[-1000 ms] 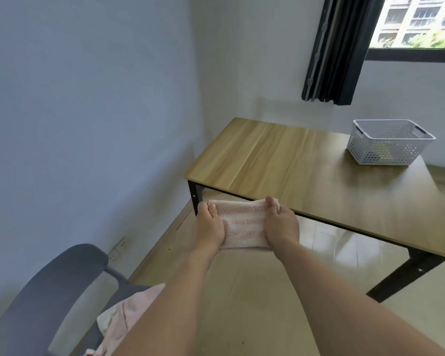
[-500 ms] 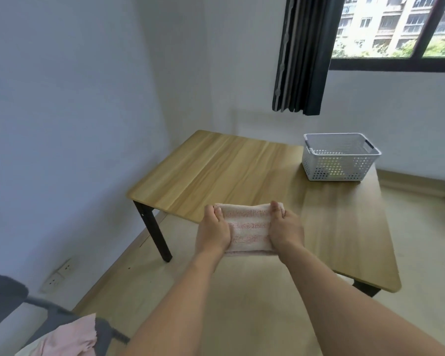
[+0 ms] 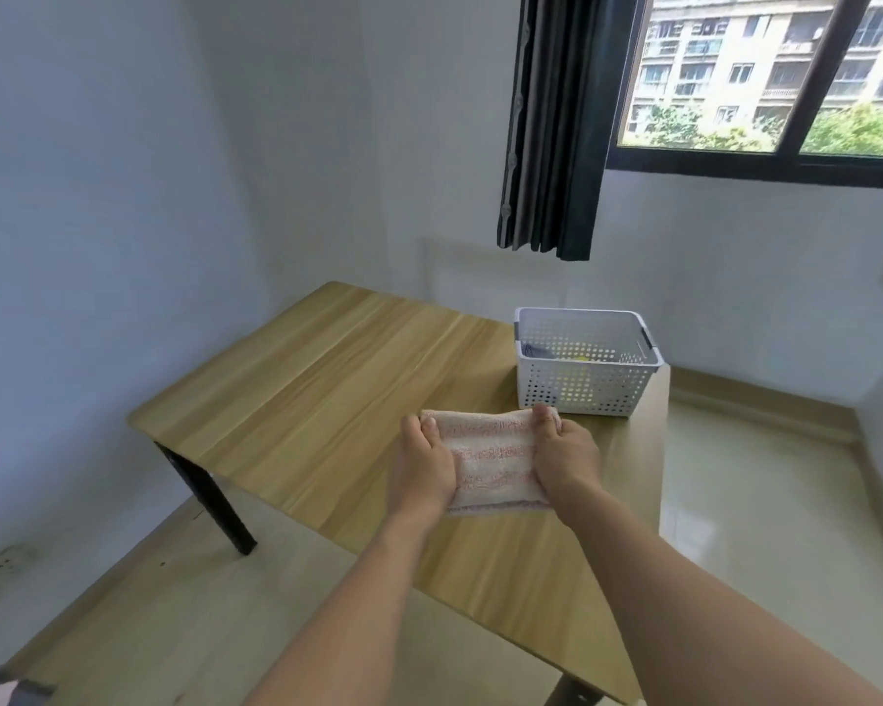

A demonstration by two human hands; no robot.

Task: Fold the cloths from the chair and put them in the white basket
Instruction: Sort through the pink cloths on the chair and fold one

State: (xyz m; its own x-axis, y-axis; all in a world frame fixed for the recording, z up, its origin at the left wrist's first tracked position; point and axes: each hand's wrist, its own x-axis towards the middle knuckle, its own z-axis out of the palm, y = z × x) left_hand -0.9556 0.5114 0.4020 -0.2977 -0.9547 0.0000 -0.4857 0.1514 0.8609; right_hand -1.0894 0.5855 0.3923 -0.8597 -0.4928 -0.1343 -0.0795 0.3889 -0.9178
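A folded pink-and-white striped cloth (image 3: 490, 458) is held above the wooden table (image 3: 327, 400), stretched between both hands. My left hand (image 3: 421, 463) grips its left edge and my right hand (image 3: 564, 453) grips its right edge. The white perforated basket (image 3: 584, 387) stands on the table just beyond the cloth, toward the far right corner; something dark and something yellow lie inside it. A sliver of the grey chair (image 3: 1, 687) with pink cloth on it shows at the bottom left corner.
A dark curtain (image 3: 551, 124) hangs by the window behind the table. White walls close in on the left and back. A black table leg (image 3: 210, 496) stands at the near left. A wall socket (image 3: 6, 565) sits low on the left wall.
The view has turned away from the chair toward the table. Both hands have carried the folded cloth forward over the table, closer to the basket. The chair has nearly left the view.
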